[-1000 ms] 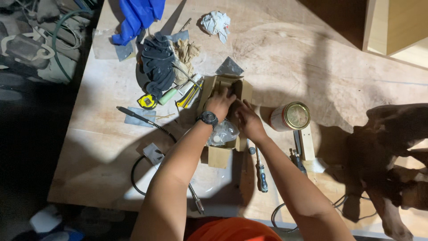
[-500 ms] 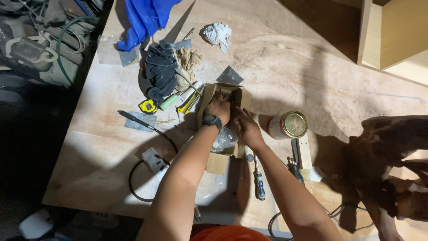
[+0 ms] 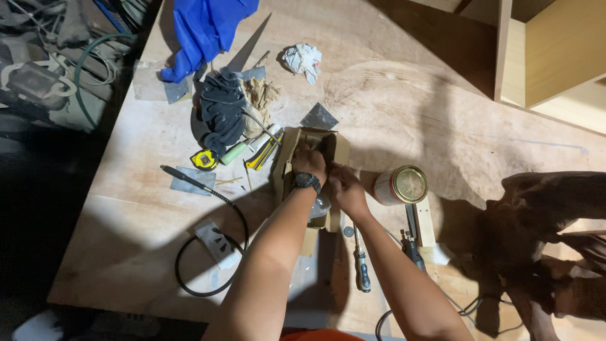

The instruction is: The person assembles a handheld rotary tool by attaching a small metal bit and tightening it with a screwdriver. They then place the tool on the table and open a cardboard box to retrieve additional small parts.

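Both hands work inside a small open brown cardboard box (image 3: 287, 151) at the middle of the plywood tabletop (image 3: 442, 113). The left hand (image 3: 309, 161), wearing a black wristwatch (image 3: 306, 182), reaches in with fingers curled; the right hand (image 3: 344, 189) is closed beside it, its grip hidden. A gold-lidded tin can (image 3: 401, 185) lies just right, a yellow tape measure (image 3: 203, 160) left, and a screwdriver (image 3: 361, 265) sits below the box.

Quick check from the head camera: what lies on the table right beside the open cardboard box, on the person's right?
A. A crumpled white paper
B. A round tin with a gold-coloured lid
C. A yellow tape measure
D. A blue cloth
B: the round tin lies just right of the cardboard box, near the right hand; the left hand is at the box.
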